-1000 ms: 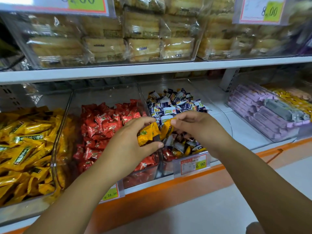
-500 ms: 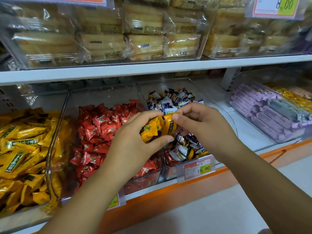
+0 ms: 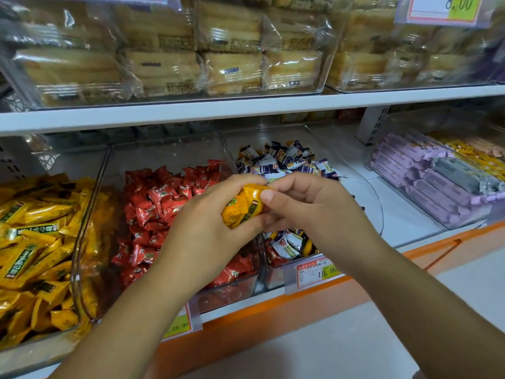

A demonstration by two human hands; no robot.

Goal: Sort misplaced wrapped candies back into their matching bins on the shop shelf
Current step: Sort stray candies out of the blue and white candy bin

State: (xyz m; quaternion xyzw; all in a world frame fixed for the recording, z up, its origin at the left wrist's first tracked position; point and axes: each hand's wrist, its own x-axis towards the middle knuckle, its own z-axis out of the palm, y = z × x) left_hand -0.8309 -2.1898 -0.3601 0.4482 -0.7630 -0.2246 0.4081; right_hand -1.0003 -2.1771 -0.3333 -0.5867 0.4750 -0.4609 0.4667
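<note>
Both hands on yellow candies: L hand grips, R hand pinches, prob. pooling them for yellow bin left of grip.

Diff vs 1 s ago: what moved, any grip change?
Right hand moved left, closing the gap to the left hand; the two yellow candies, one per hand before, now press together, both hands pinching them. Nothing let go. Red candies unchanged.

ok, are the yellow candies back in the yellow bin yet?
No, the left hand and right hand hold the yellow candies in front of the red bin, right of the yellow bin.
</note>
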